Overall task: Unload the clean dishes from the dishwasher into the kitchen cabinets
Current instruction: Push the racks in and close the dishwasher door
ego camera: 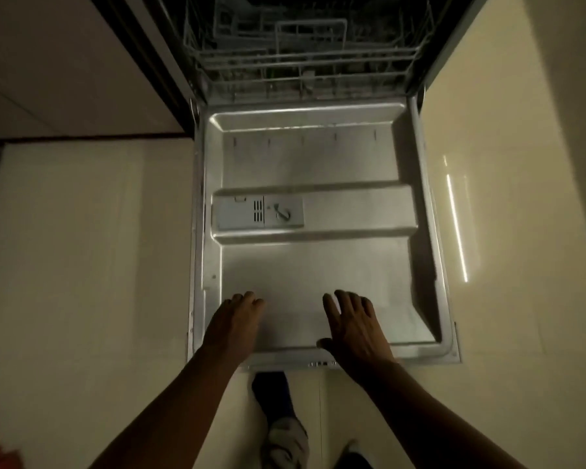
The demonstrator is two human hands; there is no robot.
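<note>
Steel dishwasher door (318, 184) lowered flat, left hand (232, 324) and right hand (354, 328) above it, fingers relaxed, holding nothing

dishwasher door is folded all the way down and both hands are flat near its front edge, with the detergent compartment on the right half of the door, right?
Not quite. The head view shows the detergent compartment on the left half of the dishwasher door, not the right. The rest holds: the door is folded fully down, and the left hand and right hand lie with fingers straight near its front edge.
</note>
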